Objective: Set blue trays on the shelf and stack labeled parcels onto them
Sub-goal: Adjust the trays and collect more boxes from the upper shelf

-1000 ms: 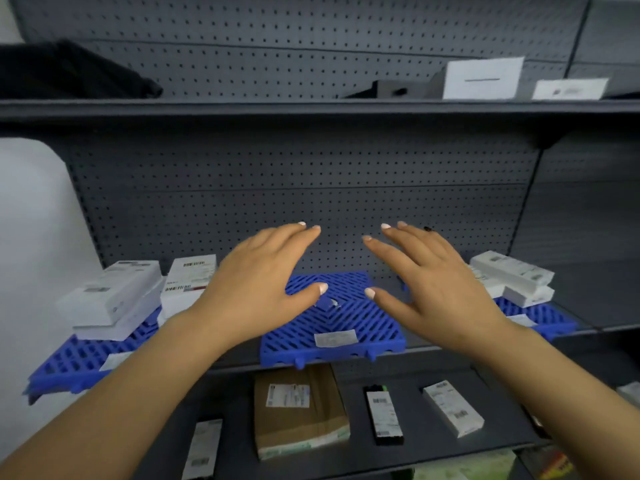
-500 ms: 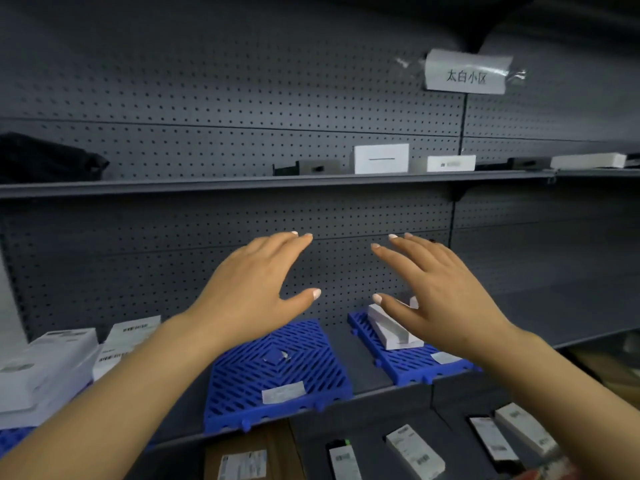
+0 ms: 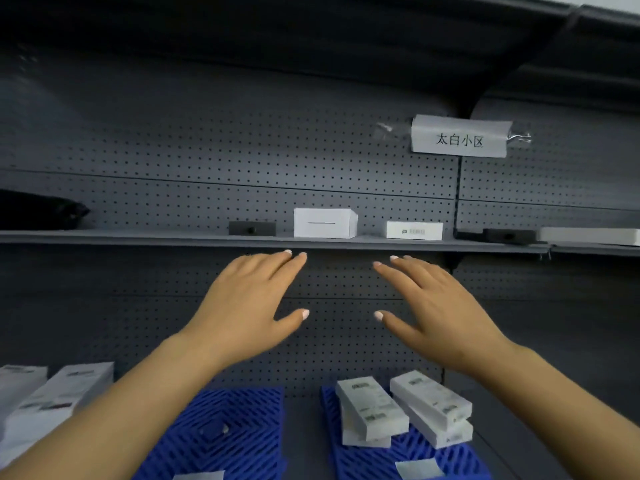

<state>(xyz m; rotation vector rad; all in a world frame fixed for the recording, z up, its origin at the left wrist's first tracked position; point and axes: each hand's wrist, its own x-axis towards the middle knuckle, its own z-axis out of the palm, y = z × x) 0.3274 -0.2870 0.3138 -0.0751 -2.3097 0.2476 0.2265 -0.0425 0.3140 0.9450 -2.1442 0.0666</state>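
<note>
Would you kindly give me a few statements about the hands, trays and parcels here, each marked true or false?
1. Both hands are empty, with fingers spread. True: the left hand and right hand hold nothing.
2. The middle blue tray carries a stack of parcels. False: no parcels lie on it.
3. White labeled parcels lie stacked on the right blue tray. True.
4. The upper shelf holds nothing. False: a white box and other items sit on it.

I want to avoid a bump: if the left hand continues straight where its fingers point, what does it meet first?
Probably the front edge of the upper shelf; the left hand has its fingertips just below it, though depth is unclear.
</note>
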